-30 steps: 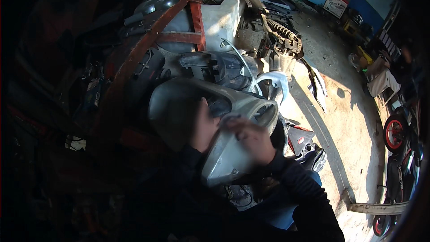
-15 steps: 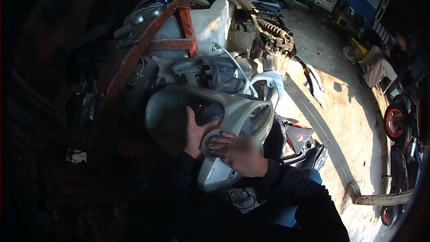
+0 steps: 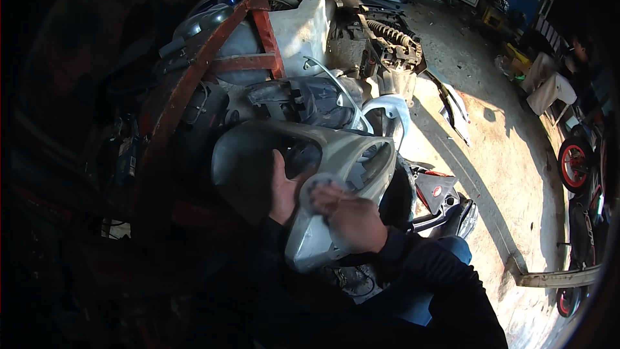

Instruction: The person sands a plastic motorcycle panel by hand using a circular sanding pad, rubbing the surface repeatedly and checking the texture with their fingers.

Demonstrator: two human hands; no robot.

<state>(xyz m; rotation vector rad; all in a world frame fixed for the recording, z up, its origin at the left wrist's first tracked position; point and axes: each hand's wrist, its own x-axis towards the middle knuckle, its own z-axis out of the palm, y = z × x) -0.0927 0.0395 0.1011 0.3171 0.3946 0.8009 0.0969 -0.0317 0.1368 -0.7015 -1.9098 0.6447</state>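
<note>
A grey motorcycle fairing (image 3: 332, 145) with two large openings lies in front of me, its narrow end toward my body. My left hand (image 3: 282, 190) is at its left edge, thumb spread upward and palm toward me. The fingers of that hand reach round the fairing's narrow middle and are partly hidden, holding it. With bent fingers my right hand (image 3: 352, 216) presses a round grey pad (image 3: 312, 189), like a sanding disc, flat on the fairing's surface. Motion blurs this hand and the pad.
A red metal frame (image 3: 194, 68) stands to the left, beside dark parts. Beyond the fairing lie loose body panels (image 3: 303, 100) and a stripped motorcycle chassis with a coil spring (image 3: 391, 33). Black and red plastic parts (image 3: 439, 194) are at the right. Motorcycles with a red-rimmed wheel (image 3: 573, 164) line the far right.
My right hand and the pad have shifted slightly up and to the right over the fairing. My left hand keeps nearly the same place. The whole view has tilted a little.
</note>
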